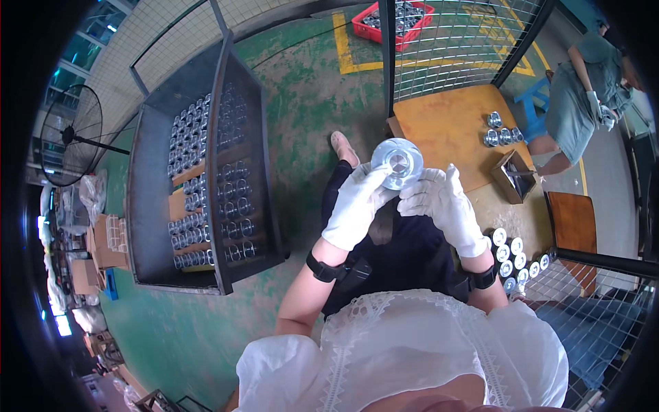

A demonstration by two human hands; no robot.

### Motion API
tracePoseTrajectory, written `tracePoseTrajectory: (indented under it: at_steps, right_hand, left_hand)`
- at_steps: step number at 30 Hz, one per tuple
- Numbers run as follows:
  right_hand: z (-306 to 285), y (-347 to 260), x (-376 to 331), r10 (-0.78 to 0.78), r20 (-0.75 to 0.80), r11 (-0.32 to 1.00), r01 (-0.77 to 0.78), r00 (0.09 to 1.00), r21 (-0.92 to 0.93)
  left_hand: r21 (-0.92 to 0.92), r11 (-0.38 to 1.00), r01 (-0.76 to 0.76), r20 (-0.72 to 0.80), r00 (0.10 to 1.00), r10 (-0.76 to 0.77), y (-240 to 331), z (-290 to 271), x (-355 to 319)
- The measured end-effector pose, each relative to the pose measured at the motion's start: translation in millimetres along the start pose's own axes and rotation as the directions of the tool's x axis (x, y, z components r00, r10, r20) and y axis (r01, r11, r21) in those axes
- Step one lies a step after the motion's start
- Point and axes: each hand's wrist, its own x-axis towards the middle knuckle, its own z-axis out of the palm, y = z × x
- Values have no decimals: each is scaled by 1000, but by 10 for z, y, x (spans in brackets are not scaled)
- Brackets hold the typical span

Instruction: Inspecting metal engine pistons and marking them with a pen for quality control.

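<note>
Both my hands wear white gloves and hold one round shiny metal part (398, 162) up in front of me, above my lap. My left hand (355, 204) grips its left rim, and my right hand (445, 206) grips its right side. The part is a silver disc with a raised hub at its centre. Black straps sit on both my wrists.
A dark metal cart (206, 178) at left holds rows of similar silver parts. An orange table (449, 127) ahead carries a few parts (501, 130) and a small box (513, 176). More parts (515, 257) lie at right. A red crate (391, 20) stands far off. Another person (583, 96) sits at upper right.
</note>
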Motion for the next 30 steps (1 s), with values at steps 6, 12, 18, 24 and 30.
tracePoseTrajectory:
  at_steps: [6, 12, 18, 24, 30]
  right_hand:
    - [10, 136, 73, 15, 48, 1000, -16, 999, 25]
    - [-31, 203, 84, 7, 44, 1000, -8, 999, 29]
    - [-88, 312, 137, 55, 62, 994, -60, 997, 88]
    - [-43, 439, 203, 149, 69, 886, -164, 986, 435]
    - [-32, 514, 119, -164, 567, -82, -584, 807, 807]
  left_hand:
    - [-103, 995, 1, 20, 1000, 1, 42, -137, -34]
    - [76, 997, -17, -42, 999, 20, 66, -155, -39]
    - [295, 954, -51, -156, 983, 100, 143, -35, -71]
    - [803, 518, -294, 57, 903, 425, 77, 214, -144]
    - [844, 101, -526, 391, 734, 555, 9, 429, -127]
